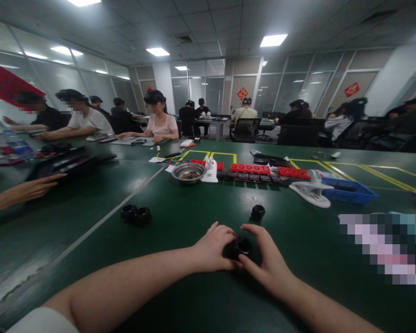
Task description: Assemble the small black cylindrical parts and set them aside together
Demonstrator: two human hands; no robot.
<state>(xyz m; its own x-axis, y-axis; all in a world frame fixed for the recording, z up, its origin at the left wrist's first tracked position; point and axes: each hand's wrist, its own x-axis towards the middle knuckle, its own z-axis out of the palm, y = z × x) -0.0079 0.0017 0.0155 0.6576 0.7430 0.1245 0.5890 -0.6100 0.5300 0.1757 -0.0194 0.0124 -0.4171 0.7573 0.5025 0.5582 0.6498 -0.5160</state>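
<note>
On the green table in front of me is a black, ring-shaped part [243, 246] with a round opening facing up. My left hand [213, 247] closes on its left side, thumb near and fingers beyond; its palm hides some of the black surface. From the right, my right hand [272, 261] curves around the part, thumb at the near rim and index finger spread apart from it on the far side. A similar black part [258, 212] stands just beyond my right hand. Two more, a left one [128, 213] and a right one [142, 216], sit together farther left.
Across the table are a metal bowl [176, 175] of small pieces, a white stand [211, 170], red strips [250, 169], a white clamp-like piece [312, 190] and a blue bin [350, 192]. A co-worker's hand [38, 187] points at the left; other people sit behind.
</note>
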